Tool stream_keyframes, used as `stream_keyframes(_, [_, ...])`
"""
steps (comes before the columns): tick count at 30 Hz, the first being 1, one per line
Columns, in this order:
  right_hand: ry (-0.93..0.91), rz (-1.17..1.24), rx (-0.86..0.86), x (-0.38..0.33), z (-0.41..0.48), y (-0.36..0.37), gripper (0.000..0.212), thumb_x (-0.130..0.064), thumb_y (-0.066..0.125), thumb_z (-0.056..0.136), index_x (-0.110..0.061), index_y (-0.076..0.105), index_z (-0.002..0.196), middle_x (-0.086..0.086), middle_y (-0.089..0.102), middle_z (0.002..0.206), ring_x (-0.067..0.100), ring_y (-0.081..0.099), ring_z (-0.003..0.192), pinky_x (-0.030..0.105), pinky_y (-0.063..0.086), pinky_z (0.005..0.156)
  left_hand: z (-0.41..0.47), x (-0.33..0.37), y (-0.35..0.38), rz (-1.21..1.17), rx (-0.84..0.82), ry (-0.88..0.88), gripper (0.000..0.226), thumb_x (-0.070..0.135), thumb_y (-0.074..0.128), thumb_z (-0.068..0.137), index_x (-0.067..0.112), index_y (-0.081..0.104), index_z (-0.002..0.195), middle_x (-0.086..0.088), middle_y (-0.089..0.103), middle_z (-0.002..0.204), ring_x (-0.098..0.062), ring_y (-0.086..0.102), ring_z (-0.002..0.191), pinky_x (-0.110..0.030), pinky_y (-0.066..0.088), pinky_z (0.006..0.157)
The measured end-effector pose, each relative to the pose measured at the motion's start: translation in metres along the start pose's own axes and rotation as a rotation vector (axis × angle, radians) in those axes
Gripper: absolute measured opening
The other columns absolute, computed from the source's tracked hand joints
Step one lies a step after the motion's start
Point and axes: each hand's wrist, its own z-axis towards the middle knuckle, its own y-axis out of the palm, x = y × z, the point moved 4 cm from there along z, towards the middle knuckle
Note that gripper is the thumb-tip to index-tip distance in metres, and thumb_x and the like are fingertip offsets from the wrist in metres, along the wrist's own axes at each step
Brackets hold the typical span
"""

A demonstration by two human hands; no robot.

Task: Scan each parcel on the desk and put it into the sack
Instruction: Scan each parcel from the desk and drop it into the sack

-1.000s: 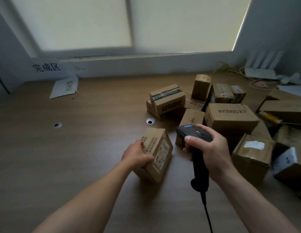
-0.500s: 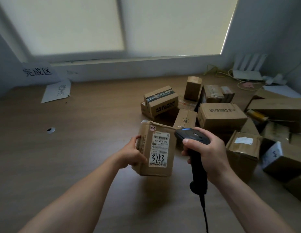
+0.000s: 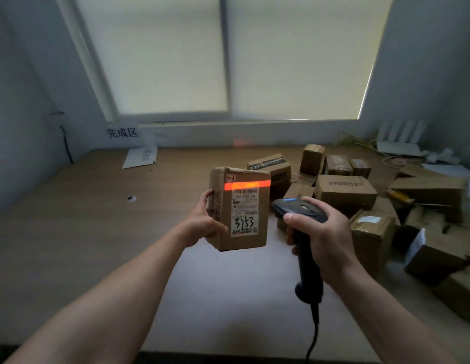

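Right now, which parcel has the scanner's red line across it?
The parcel held upright in the left hand, marked 3753: the scanner's red line crosses it near the top. The other parcels lie unlit on the desk.

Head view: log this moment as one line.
step: scan | left hand: holds parcel | right hand: grips scanner | beam: on label top | sack: unseen

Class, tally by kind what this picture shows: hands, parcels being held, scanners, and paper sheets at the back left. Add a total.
Hands: 2, left hand and right hand
Parcel, held: 1
Scanner: 1
Paper sheets: 2, wall sign and desk sheet
Total: 6
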Motion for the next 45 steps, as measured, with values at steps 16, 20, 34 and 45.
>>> stream_keyframes(16, [-0.052,0.038,-0.154,-0.047,-0.097,0.067,0.056,-0.008,0.082,0.078,-0.020,0.056,0.126,0.016,0.069,0.079,0.023,0.066,0.058,0.031,0.054,0.051,-0.139,-0.002,-0.101,-0.091,0.165,0.069,0.110,-0.020,0.074,0.069,0.039,0.026,0.149,-0.020,0.055,0.130,-0.040,0.057,0.120,-0.058,0.054,0.089])
stream_keyframes(20, [-0.073,0.047,-0.213,-0.056,-0.115,0.111,0.069,-0.026,0.080,0.060,-0.026,0.054,0.125,0.014,0.071,0.093,0.029,0.073,0.067,0.036,0.058,0.054,-0.169,-0.016,-0.145,-0.125,0.210,0.056,0.118,-0.005,0.080,0.051,0.043,0.028,0.146,-0.019,0.056,0.130,-0.040,0.057,0.120,-0.062,0.053,0.092])
stream_keyframes(34, [-0.006,0.127,-0.497,-0.052,-0.198,0.393,0.070,-0.020,0.079,0.057,-0.021,0.060,0.124,0.018,0.074,0.096,0.036,0.073,0.072,0.041,0.055,0.061,-0.326,-0.122,-0.422,-0.182,0.512,-0.008,0.097,-0.001,0.081,0.068,0.038,0.037,0.146,-0.021,0.066,0.120,-0.042,0.068,0.101,-0.047,0.061,0.065])
stream_keyframes(45, [0.077,0.116,-0.731,-0.023,-0.255,0.563,0.068,-0.018,0.080,0.053,-0.019,0.064,0.119,0.021,0.074,0.099,0.036,0.071,0.069,0.032,0.056,0.054,-0.458,-0.250,-0.552,-0.386,0.849,-0.142,0.077,0.003,0.078,0.071,0.026,0.047,0.138,-0.015,0.068,0.120,-0.042,0.066,0.107,-0.049,0.059,0.073])
